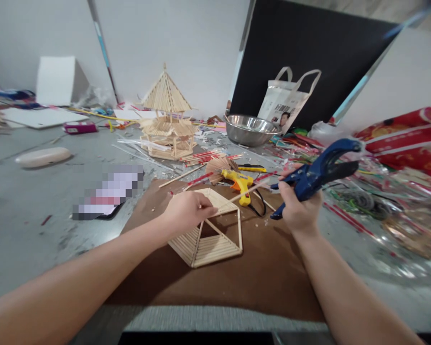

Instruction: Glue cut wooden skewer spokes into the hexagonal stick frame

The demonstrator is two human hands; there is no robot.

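Note:
My left hand (187, 211) is closed, fingertips pinched at the near end of a thin wooden stick (233, 199). Beneath that hand lies a hexagonal panel of wooden sticks (215, 249), partly filled with parallel rows and partly open frame. The stick slants up to the right, passing over a yellow glue gun (240, 182) toward my other hand. My right hand (301, 211) is wrapped around a blue pipe cutter (311, 177), whose curved jaw points to the upper right. Whether the stick's far end touches the right fingers I cannot tell.
A brown sheet (266, 278) covers the near table. Behind stand a stick-built pavilion model (168, 115) and a steel bowl (251, 130). A phone (109, 191) lies left, a white oblong object (43, 157) beyond it. Plastic-wrapped clutter (391, 220) spreads at right.

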